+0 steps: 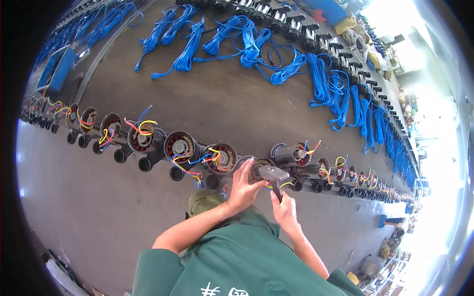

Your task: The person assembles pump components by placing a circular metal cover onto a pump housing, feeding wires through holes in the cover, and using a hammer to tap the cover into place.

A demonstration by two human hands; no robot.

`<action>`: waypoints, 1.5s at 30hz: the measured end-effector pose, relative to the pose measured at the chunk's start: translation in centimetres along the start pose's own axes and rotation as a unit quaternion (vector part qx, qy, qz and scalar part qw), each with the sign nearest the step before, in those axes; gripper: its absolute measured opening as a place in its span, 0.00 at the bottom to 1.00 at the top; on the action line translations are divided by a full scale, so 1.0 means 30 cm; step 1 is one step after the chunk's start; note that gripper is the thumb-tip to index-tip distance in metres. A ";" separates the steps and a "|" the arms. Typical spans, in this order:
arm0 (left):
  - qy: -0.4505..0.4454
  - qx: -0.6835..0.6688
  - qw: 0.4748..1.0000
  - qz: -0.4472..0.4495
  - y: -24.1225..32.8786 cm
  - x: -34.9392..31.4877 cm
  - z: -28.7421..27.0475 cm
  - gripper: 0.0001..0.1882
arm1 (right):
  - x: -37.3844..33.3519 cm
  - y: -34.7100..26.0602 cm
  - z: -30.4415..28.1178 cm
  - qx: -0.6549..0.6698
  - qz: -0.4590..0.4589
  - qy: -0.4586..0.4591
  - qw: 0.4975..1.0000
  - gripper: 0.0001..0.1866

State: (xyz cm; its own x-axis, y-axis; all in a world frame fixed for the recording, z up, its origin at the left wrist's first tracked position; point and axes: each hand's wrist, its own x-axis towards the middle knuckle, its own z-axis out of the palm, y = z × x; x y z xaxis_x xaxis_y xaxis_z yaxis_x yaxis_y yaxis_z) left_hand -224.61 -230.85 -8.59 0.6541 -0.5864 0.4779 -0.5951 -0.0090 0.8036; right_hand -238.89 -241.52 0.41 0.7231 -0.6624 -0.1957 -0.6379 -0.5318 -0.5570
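Left hand (245, 186) rests fingers spread on a motor (260, 167) in the long row along the floor (89, 207), steadying its near rim. Right hand (284, 207) has its grip closed around the handle of a hammer (273, 173), whose head sits against the same motor. Blue cable bundles (247, 44) lie well apart behind the row.

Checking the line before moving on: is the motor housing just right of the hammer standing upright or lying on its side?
Lying on its side. The motor housing shows its dark round wall lengthwise, open end and coloured wires facing right, while neighbours show open ends up.
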 end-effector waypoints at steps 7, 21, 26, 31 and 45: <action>-0.013 0.028 1.000 -0.002 -0.019 0.006 0.036 0.18 | 0.008 -0.060 -0.174 0.281 0.212 -0.080 0.933 0.22; -0.127 0.197 0.970 0.055 0.179 -0.135 0.312 0.27 | -0.132 0.440 -0.569 0.390 0.224 -0.077 0.890 0.19; -0.182 0.417 0.890 -0.021 0.021 -0.056 0.537 0.09 | -0.144 0.618 -0.596 0.311 0.181 -0.115 0.926 0.17; -0.240 0.386 0.888 0.066 0.076 -0.083 0.543 0.05 | -0.152 0.673 -0.617 0.318 0.151 -0.154 0.923 0.17; 0.050 0.143 0.973 -0.176 0.408 0.041 0.483 0.43 | -0.133 0.626 -0.611 0.342 0.187 -0.106 0.915 0.18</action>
State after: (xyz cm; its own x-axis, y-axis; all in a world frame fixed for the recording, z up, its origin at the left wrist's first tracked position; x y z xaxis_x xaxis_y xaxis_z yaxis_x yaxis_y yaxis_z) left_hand -237.84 -243.42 -3.32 0.8745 -0.4250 0.2338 -0.4217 -0.4278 0.7995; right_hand -258.60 -258.54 5.52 0.5704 -0.5742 -0.5873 -0.5879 0.2139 -0.7802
